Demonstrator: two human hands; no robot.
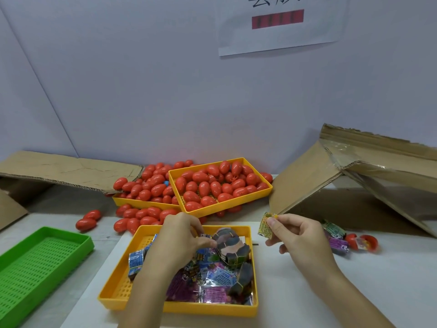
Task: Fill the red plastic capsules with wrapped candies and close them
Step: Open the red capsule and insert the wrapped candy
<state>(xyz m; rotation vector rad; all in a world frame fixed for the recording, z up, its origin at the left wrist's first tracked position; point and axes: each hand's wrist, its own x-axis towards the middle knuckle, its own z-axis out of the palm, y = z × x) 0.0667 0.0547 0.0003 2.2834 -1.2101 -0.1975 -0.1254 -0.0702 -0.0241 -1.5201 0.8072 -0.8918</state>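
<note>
I am pinching a yellow-green wrapped candy (266, 225) in my right hand (298, 235) just right of the candy tray (113, 297), where my left hand (182, 235) is gripping another packet; the open capsule (361, 241) farther right is risking rolling away unsteadied.

White paper sign (281, 31) on wall, large dark characters cut off, red bar blurred, wrapper print unreadable
</note>
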